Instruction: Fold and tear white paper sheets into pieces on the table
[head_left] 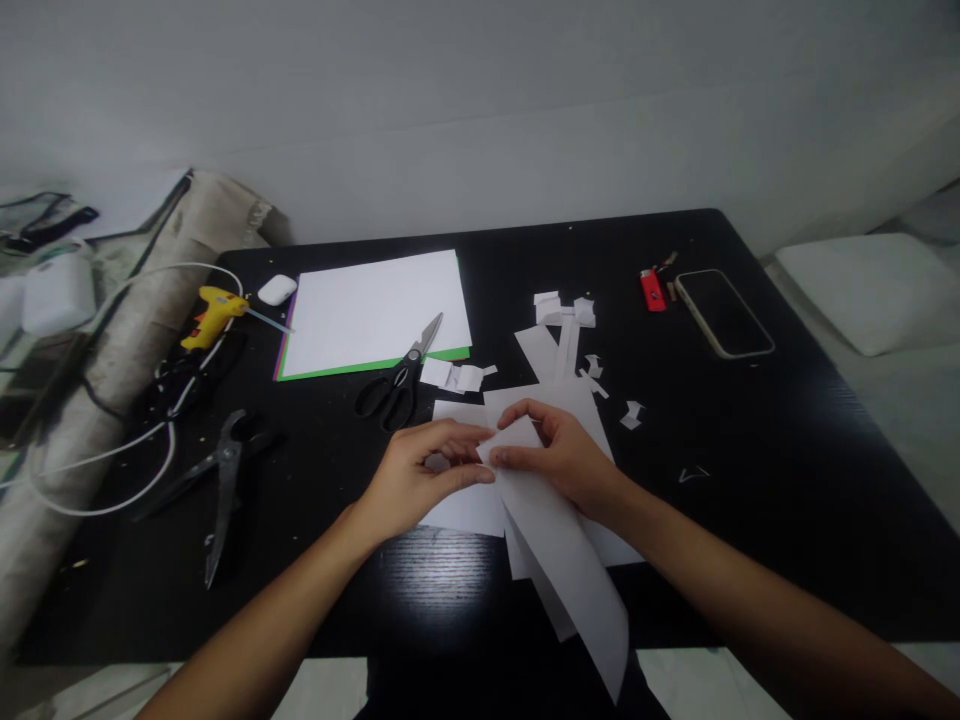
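Observation:
Both my hands meet over the middle of a black table (787,450). My left hand (420,475) and my right hand (559,450) each pinch the top end of a long folded white paper strip (570,560), which hangs down toward me past the table's front edge. Under my hands lie more white paper sheets (465,510). Black-handled scissors (401,380) rest just beyond my left hand.
A stack of white, green and purple sheets (375,310) lies at the back left. Small paper scraps (562,320) are scattered behind my hands. A yellow glue gun (214,312), pliers (225,480) and white cable (112,450) sit left; a red lighter (652,290) and phone (724,312) right.

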